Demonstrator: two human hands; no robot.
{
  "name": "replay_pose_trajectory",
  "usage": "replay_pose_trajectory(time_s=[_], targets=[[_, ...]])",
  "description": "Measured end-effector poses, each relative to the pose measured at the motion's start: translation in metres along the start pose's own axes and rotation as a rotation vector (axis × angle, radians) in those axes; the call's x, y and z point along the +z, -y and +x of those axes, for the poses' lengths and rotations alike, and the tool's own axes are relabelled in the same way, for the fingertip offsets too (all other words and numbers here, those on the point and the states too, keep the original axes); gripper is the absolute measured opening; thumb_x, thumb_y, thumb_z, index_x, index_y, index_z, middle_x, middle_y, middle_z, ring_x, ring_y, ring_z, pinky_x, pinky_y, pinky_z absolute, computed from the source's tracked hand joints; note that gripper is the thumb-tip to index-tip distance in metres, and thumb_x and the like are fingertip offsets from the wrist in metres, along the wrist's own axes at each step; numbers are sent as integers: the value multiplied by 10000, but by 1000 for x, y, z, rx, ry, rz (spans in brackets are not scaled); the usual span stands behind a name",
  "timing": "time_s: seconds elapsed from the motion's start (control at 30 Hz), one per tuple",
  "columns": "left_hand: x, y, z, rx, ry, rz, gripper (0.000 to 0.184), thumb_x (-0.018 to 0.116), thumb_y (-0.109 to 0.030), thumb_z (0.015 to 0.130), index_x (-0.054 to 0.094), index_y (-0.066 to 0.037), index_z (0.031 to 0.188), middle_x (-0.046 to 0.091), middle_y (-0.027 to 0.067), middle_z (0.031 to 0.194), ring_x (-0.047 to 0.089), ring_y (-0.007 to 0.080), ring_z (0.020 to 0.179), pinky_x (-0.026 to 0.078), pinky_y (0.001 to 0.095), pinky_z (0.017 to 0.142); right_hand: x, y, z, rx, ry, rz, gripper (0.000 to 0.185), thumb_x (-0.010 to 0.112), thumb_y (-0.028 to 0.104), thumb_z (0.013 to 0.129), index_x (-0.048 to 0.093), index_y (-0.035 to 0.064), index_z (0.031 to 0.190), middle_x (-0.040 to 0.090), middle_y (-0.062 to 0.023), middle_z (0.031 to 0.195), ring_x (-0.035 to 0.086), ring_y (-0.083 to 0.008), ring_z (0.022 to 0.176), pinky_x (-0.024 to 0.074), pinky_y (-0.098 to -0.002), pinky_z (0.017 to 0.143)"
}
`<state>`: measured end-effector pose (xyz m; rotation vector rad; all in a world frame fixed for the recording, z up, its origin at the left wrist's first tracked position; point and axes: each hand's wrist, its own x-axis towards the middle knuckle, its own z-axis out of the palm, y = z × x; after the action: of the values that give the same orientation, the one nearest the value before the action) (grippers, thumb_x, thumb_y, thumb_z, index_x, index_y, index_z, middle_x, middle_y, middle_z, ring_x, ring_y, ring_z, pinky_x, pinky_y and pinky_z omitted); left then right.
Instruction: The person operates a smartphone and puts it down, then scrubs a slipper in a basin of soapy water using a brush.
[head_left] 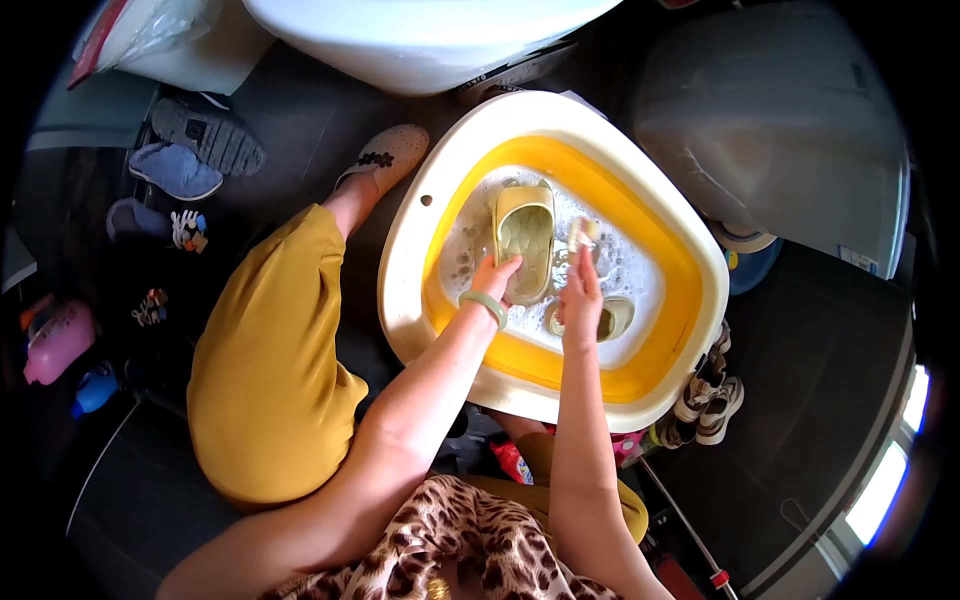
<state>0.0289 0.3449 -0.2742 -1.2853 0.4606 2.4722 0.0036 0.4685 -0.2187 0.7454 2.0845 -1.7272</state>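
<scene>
A pale green slipper (527,235) is tilted over soapy water, its open top facing me. My left hand (494,278) grips it by the heel end, thumb on the inside. Just to the right, my right hand (580,298) is closed around a small brush (582,234), whose light head is blurred. The brush is beside the slipper; whether they touch I cannot tell. A second slipper (618,318) lies in the suds below my right hand, which partly covers it. All are within a white and yellow wash tub (402,290).
A grey bin-like container (770,130) stands right of the tub, and a white rounded fixture (430,45) behind it. Sneakers (718,410) sit at lower right. Blue slippers (176,171) and a pink container (60,342) are on the left. A thin pole (685,520) lies at lower right.
</scene>
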Motion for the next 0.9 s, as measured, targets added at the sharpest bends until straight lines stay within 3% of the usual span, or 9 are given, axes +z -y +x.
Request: replay_pose_trajectory(time_s=[0.13,0.3,0.47,0.57,0.67,0.73,0.8,0.83,0.9], targets=[[-6,5,-5,-73,-138,-17,305,593,-147,872,509,-51,1149,605,88,1087,599,234,999,509,414,861,-50,-72,38,94,-243,0,440,471,63,913,436,132,1346,540,22,798,355,-37,444,288,-195,331],[-3,-5,0,-222,19,-238,310,599,-197,871,530,-71,1146,601,105,1097,591,231,1010,495,410,879,-27,-128,36,5,-99,15,370,525,193,916,487,99,1272,451,18,594,348,-69,379,263,-232,306],[13,-2,2,-273,1,-250,328,581,-227,887,526,-58,1162,586,123,1140,579,251,1039,478,418,906,-5,-66,-37,397,18,-128,397,503,96,900,479,99,1297,444,33,616,365,-51,430,281,-225,325],[20,3,2,-286,-20,-307,346,546,-250,910,506,-60,1196,573,107,1181,557,263,1085,450,465,946,-17,-30,-80,108,-164,147,484,440,27,913,352,83,1386,566,-50,1004,320,-27,436,255,-178,341],[4,34,24,-276,178,-403,361,512,-278,927,488,-73,1223,563,104,1204,547,264,1105,438,476,966,-13,-7,-127,-146,-117,67,502,374,-2,919,305,81,1409,374,-148,1409,303,-12,433,261,-161,349],[29,25,2,-276,14,-419,361,473,-281,943,478,-60,1228,560,116,1206,556,272,1094,455,465,956,-8,-27,-131,-229,-77,78,497,384,-14,919,320,76,1404,446,-134,1358,293,-13,438,246,-164,359],[18,41,15,-274,-13,-397,356,465,-261,946,477,-26,1213,561,144,1192,557,276,1093,460,458,955,-1,-38,-120,-254,-142,-128,480,404,4,923,354,91,1393,601,-65,1096,297,-17,436,244,-178,358],[13,48,24,-220,28,-389,366,455,-247,951,452,-1,1223,553,172,1186,557,285,1091,465,453,951,-2,-37,-106,-198,-180,-151,463,439,36,927,382,104,1381,532,18,749,309,-21,436,241,-191,354],[13,42,18,-204,38,-368,377,443,-252,956,436,1,1235,548,178,1190,560,289,1086,469,456,947,-1,-9,-72,-136,-142,-153,439,463,91,935,405,113,1369,404,48,612,320,-29,428,238,-195,343]])
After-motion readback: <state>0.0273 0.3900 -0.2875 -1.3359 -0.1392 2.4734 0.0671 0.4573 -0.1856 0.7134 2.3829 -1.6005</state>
